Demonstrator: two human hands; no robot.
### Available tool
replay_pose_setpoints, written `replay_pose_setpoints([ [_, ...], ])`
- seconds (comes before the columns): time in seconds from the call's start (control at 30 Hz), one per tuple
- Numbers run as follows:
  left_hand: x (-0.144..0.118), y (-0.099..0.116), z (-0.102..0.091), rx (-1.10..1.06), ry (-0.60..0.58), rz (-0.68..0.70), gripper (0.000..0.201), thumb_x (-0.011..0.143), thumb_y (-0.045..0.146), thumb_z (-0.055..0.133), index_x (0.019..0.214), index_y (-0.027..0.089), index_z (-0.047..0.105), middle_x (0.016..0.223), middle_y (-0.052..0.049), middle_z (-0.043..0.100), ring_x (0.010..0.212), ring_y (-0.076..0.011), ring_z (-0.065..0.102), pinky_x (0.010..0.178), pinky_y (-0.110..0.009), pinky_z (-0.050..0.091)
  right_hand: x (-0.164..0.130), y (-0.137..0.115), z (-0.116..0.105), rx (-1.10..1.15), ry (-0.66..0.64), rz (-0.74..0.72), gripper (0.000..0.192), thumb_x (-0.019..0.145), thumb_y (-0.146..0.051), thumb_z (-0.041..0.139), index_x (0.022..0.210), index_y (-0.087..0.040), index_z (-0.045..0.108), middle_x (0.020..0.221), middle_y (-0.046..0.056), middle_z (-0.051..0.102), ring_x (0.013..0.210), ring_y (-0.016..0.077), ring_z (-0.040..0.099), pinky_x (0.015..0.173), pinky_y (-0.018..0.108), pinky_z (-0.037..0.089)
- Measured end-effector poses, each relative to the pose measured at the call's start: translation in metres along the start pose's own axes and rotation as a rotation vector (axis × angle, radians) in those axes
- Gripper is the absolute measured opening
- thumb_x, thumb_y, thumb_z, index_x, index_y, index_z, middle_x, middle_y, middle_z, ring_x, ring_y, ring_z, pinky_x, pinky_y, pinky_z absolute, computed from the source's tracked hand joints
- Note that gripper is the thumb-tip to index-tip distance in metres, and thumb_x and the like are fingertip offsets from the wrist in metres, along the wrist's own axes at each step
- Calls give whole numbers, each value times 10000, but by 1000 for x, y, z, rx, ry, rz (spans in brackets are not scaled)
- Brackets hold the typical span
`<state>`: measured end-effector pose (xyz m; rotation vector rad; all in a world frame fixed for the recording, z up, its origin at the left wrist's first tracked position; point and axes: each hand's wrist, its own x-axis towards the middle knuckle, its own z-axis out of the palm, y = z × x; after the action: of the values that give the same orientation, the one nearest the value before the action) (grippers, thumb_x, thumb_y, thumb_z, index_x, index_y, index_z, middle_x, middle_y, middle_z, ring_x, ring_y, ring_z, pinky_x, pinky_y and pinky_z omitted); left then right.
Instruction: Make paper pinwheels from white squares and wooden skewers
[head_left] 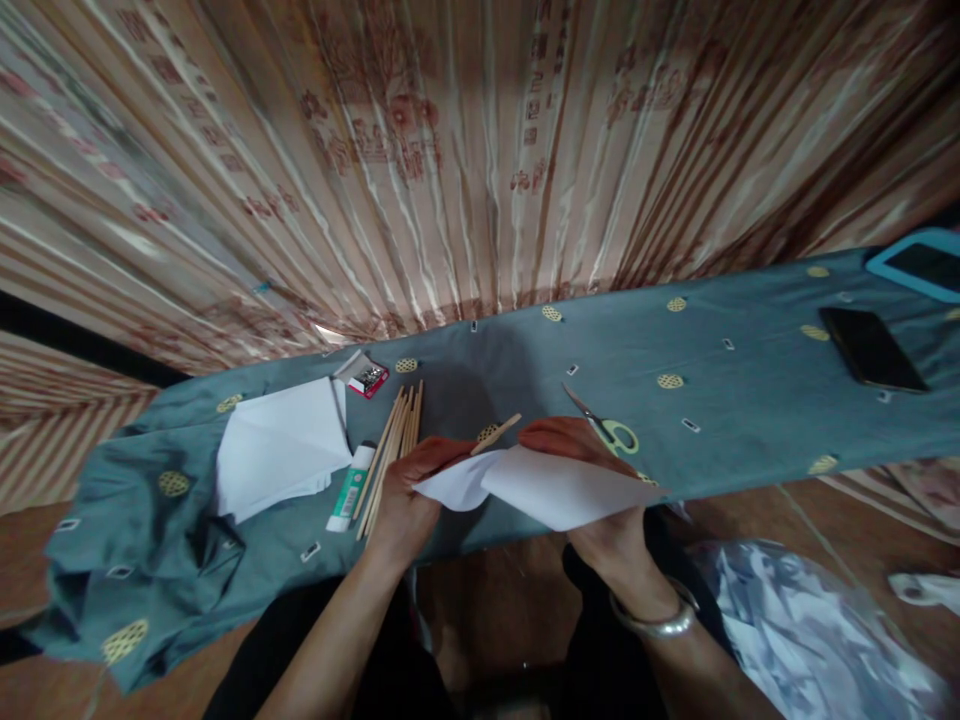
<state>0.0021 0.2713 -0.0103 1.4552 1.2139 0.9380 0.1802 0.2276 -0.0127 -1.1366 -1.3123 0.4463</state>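
Note:
A sheet of white paper (566, 490) is bent and curled between my two hands, above the near edge of the cloth-covered table. My left hand (411, 495) grips its left end. Just beyond the paper, a wooden stick (501, 432) pokes out beside my left fingers; its other end is hidden, so I cannot tell how it is held. My right hand (611, 545), with a silver bangle at the wrist, is closed on the right part, and the sheet covers much of that hand. Close beyond the right fingers lie scissors (616, 436) with yellow-green handles.
Left of my hands are several wooden sticks (391, 450), a glue stick (351, 488), a stack of white paper (285, 445) and a small red-and-white box (366, 376). A dark phone (874, 348) and a blue-framed device (926, 262) lie far right. A curtain (480, 180) hangs behind.

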Motion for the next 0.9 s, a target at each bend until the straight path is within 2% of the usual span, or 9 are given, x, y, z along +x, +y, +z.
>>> replay_pose_setpoints([
  [0.2,-4,-5,2,-114,-2,-2,132,703,308,712,733,190,763,795,-68,727,796,-221,662,693,-269,515,3,-1,3,-7,9,51,191,866,-454,641,870,-288,737,859,13,752,888,239,691,827,410,541],
  [0.3,-5,-10,2,-161,19,1,148,686,328,741,711,183,758,761,-58,719,775,-215,659,660,-261,511,3,1,2,-40,6,33,157,867,-425,653,874,-291,733,868,10,753,885,233,693,829,406,540],
  [0.5,-6,-15,1,-125,17,2,127,690,317,755,703,191,760,766,-46,723,755,-199,661,678,-255,517,4,3,3,-25,1,-22,117,870,-377,664,874,-278,727,848,0,752,855,208,688,800,365,540],
  [0.67,-6,-14,2,-102,31,31,171,699,362,747,692,192,764,788,-49,733,744,-201,659,673,-267,525,3,5,3,-49,-14,33,101,858,-363,674,863,-275,723,856,9,748,872,227,685,826,400,531],
  [0.9,-6,-23,0,-99,17,53,147,702,358,761,732,216,784,855,-50,740,779,-208,664,699,-272,518,0,10,3,-19,-9,76,70,836,-336,695,863,-273,708,847,13,735,869,233,674,815,412,535],
])
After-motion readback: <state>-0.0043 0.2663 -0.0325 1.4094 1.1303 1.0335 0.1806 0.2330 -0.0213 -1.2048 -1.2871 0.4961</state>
